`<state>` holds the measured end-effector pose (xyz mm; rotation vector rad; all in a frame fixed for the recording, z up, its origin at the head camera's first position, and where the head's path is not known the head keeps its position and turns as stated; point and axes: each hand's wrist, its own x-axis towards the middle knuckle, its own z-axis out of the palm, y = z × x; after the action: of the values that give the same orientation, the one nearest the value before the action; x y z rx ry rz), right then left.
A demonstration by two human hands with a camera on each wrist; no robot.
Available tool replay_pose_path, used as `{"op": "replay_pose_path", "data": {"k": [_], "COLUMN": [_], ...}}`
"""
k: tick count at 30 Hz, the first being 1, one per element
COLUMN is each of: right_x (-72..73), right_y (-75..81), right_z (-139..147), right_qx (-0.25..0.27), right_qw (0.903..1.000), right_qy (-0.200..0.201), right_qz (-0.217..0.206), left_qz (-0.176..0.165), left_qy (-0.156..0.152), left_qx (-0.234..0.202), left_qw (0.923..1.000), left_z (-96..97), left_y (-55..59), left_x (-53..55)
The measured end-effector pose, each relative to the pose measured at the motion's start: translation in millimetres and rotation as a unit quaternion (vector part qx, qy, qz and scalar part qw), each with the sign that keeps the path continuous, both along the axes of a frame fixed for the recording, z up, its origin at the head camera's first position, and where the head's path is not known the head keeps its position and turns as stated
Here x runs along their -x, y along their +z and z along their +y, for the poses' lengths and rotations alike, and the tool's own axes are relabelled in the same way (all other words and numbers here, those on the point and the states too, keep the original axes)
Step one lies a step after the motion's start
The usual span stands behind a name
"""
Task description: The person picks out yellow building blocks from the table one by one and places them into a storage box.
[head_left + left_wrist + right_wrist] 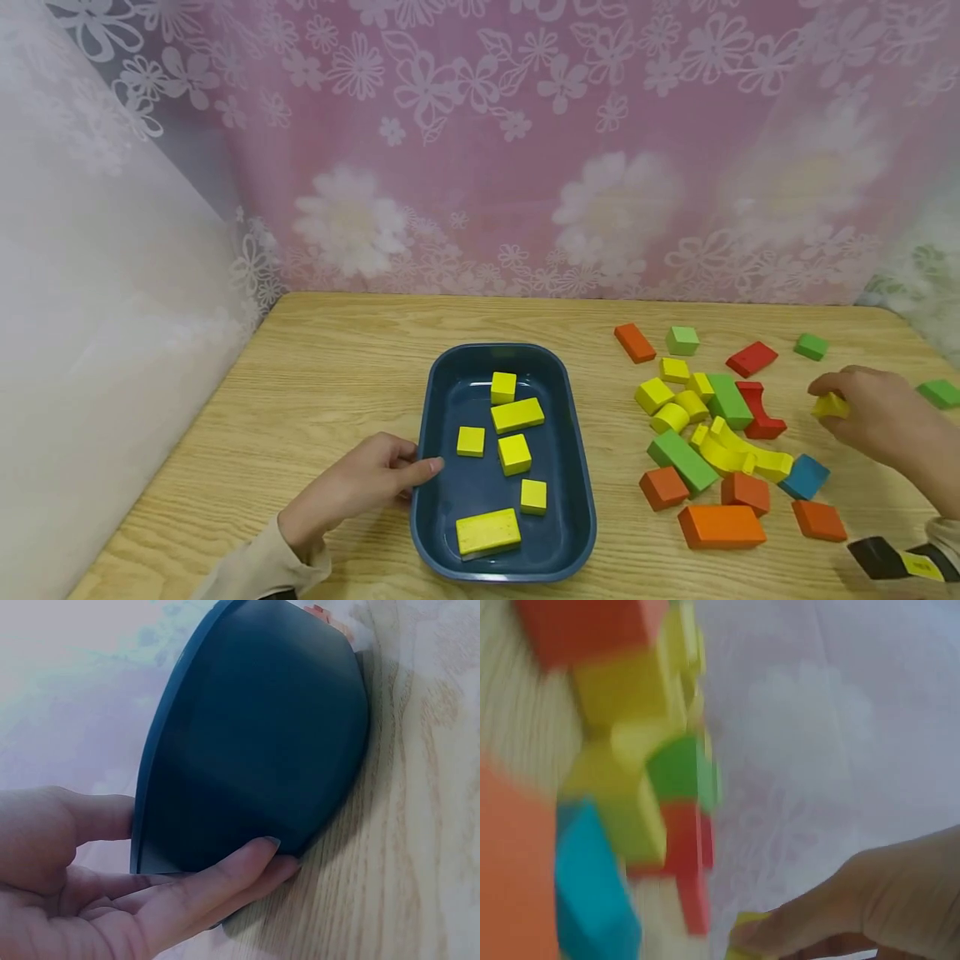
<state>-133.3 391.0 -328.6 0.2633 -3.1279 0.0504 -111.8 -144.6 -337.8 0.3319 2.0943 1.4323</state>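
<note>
A dark blue tray [480,492] stands on the wooden table with several yellow blocks in it, among them a long yellow block [487,532] at its near end. My left hand [367,479] grips the tray's left side, thumb over the rim and fingers against the outer wall, as the left wrist view also shows. Over on the right, my right hand [877,412] pinches a small yellow block [829,407] between thumb and fingers; most of that block is hidden. The right wrist view is blurred, with the thumb on the yellow block at its bottom edge.
Loose blocks lie right of the tray: a yellow arch [768,463], a red arch [761,412], a blue block [805,477], an orange block [722,527] and a green block [682,461]. A flowered pink curtain [480,192] hangs behind the table.
</note>
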Motion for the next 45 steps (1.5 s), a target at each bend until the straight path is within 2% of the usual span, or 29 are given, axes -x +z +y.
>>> {"op": "replay_pose_path", "data": {"k": [3,6,8,12,13,15,20,22,27,30,37,45], "right_x": [-6.4,-14.1,-18.0,-22.1,-22.7,-24.2,-24.9,-23.5,-12.9,-4.6,4.2,2.1], "right_y": [7.1,13.5,19.3,27.2,28.5,29.3,28.4,25.7,16.9,9.4,-5.3,-12.4], "right_z": [-29,-62,-85,-130,-141,-163,-206,-218,-242,-251,-265,-268], "right_qx": [0.027,0.068,0.098,0.150,0.163,0.175,0.160,0.146,0.085,0.056,0.055,0.066], "right_qw": [0.9985,0.9902,0.9792,0.9450,0.9377,0.9305,0.9408,0.9426,0.9425,0.9449,0.9498,0.9531], "right_qy": [0.032,0.087,0.130,0.221,0.240,0.265,0.282,0.290,0.313,0.316,0.308,0.295], "right_qz": [0.035,0.086,0.122,0.188,0.190,0.182,0.100,0.079,0.080,0.065,0.015,0.012], "left_qz": [-0.001,0.001,0.002,0.006,0.007,0.009,0.003,-0.001,-0.002,-0.001,0.002,0.000], "left_qy": [-0.005,-0.005,-0.003,-0.002,-0.004,-0.006,-0.004,-0.004,-0.005,-0.004,-0.003,0.000], "left_qx": [-0.002,0.004,0.010,0.016,0.017,0.018,0.011,0.005,0.004,0.004,-0.001,-0.006], "left_qw": [1.0000,1.0000,0.9999,0.9999,0.9998,0.9998,0.9999,1.0000,1.0000,1.0000,1.0000,1.0000], "left_z": [0.3,0.3,0.1,-0.1,-0.1,-0.3,-0.1,0.1,0.3,0.4,-2.5,-1.5], "left_y": [-0.6,-1.1,-0.9,-0.1,0.1,0.2,-0.2,-0.5,-1.5,-2.5,-3.0,-2.2], "left_x": [-0.1,0.4,0.9,1.3,1.2,0.9,1.1,1.2,1.4,1.5,1.2,1.2]}}
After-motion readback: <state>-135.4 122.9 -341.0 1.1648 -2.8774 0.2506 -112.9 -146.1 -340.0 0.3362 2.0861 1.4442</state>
